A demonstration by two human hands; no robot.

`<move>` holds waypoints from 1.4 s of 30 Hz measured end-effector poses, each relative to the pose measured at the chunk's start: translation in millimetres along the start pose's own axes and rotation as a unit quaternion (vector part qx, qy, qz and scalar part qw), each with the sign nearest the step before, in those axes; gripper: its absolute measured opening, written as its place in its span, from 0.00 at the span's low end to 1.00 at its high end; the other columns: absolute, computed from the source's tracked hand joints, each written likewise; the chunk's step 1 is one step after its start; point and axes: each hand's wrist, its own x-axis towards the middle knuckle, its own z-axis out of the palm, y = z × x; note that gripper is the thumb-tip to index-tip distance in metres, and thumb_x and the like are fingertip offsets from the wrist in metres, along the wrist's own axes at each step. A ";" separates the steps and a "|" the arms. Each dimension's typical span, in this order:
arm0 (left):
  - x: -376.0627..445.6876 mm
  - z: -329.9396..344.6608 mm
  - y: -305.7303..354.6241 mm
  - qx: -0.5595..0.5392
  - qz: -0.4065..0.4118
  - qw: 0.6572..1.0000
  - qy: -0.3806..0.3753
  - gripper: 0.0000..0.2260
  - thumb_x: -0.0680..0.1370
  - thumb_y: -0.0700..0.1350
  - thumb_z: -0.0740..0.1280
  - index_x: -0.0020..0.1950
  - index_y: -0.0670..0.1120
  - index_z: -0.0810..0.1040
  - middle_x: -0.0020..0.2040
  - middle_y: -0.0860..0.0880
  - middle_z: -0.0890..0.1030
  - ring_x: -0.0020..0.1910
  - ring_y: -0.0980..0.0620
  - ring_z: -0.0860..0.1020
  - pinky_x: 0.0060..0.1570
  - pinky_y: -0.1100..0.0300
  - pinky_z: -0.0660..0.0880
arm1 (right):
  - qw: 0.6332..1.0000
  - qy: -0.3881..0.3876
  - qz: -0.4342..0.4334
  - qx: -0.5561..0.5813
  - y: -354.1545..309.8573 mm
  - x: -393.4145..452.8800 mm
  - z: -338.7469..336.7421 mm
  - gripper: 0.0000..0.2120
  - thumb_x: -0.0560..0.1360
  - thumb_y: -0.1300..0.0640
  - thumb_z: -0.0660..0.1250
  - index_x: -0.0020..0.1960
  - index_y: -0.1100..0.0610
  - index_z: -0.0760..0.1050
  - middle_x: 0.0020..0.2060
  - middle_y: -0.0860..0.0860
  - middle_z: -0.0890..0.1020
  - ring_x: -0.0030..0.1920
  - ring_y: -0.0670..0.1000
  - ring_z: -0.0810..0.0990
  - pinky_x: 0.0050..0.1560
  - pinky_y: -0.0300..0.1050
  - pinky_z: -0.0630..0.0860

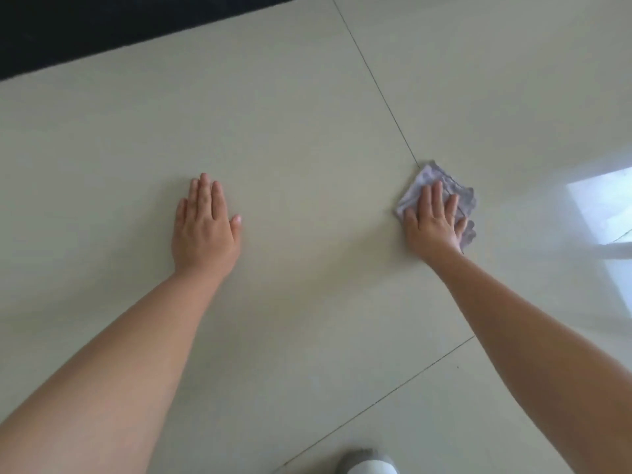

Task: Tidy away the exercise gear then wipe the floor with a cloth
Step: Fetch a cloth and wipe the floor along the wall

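A folded grey-lilac cloth (451,189) lies on the pale tiled floor (307,148), over a tile joint at the right. My right hand (432,222) presses flat on the cloth with straight, spread fingers; the cloth sticks out beyond the fingertips and at the right side. My left hand (205,230) rests palm down on the bare floor to the left, fingers straight and together, holding nothing. No exercise gear is in view.
A dark mat or rug edge (102,32) runs across the top left corner. Bright window glare (602,213) reflects off the tiles at the right. A grey and white foot or knee (367,463) shows at the bottom edge.
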 end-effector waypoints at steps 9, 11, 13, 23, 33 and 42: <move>24.8 0.1 -30.0 -0.019 -0.019 0.998 0.056 0.31 0.73 0.50 0.49 0.65 0.28 0.70 0.66 0.29 0.71 0.66 0.32 0.70 0.64 0.40 0.66 | 0.928 -0.040 -0.339 -0.148 -56.7 -93.0 81.8 0.24 0.79 0.42 0.42 0.68 0.52 0.64 0.67 0.46 0.73 0.75 0.52 0.53 0.71 0.52 0.44; 25.5 0.4 -30.6 -0.020 -0.012 0.998 0.053 0.29 0.73 0.49 0.50 0.63 0.29 0.71 0.65 0.30 0.72 0.65 0.32 0.72 0.63 0.40 0.68 | 0.948 -0.040 -0.278 -0.150 -10.5 -81.7 61.1 0.36 0.77 0.35 0.33 0.74 0.55 0.57 0.72 0.48 0.62 0.75 0.46 0.36 0.73 0.48 0.39; 25.7 1.4 -32.6 -0.025 -0.010 0.998 0.053 0.28 0.73 0.48 0.51 0.63 0.29 0.73 0.64 0.31 0.74 0.64 0.33 0.73 0.62 0.42 0.69 | 0.982 -0.019 -0.151 -0.110 12.0 -50.6 30.5 0.40 0.72 0.33 0.33 0.77 0.55 0.46 0.77 0.50 0.49 0.74 0.46 0.33 0.74 0.50 0.36; 36.8 5.0 -41.9 0.017 0.020 0.998 0.054 0.25 0.72 0.45 0.54 0.59 0.29 0.75 0.60 0.31 0.77 0.59 0.33 0.77 0.60 0.50 0.58 | 0.960 -0.003 -0.237 -0.150 -208.2 99.2 -30.2 0.27 0.81 0.46 0.45 0.77 0.52 0.40 0.77 0.47 0.40 0.77 0.55 0.38 0.74 0.61 0.40; 37.5 9.4 -45.3 0.028 0.025 0.994 0.105 0.25 0.72 0.45 0.54 0.59 0.29 0.75 0.61 0.32 0.77 0.60 0.39 0.74 0.61 0.50 0.60 | 0.970 -0.002 -0.201 -0.139 -43.8 15.2 6.0 0.35 0.74 0.37 0.34 0.76 0.53 0.48 0.76 0.51 0.53 0.76 0.46 0.36 0.75 0.50 0.37; 39.9 11.3 -47.1 0.056 0.032 0.993 0.096 0.24 0.72 0.45 0.54 0.59 0.29 0.74 0.60 0.31 0.77 0.61 0.36 0.74 0.60 0.49 0.59 | 0.976 0.015 -0.178 -0.122 -207.9 124.5 -35.6 0.26 0.82 0.48 0.43 0.77 0.52 0.39 0.77 0.48 0.40 0.77 0.54 0.37 0.74 0.60 0.36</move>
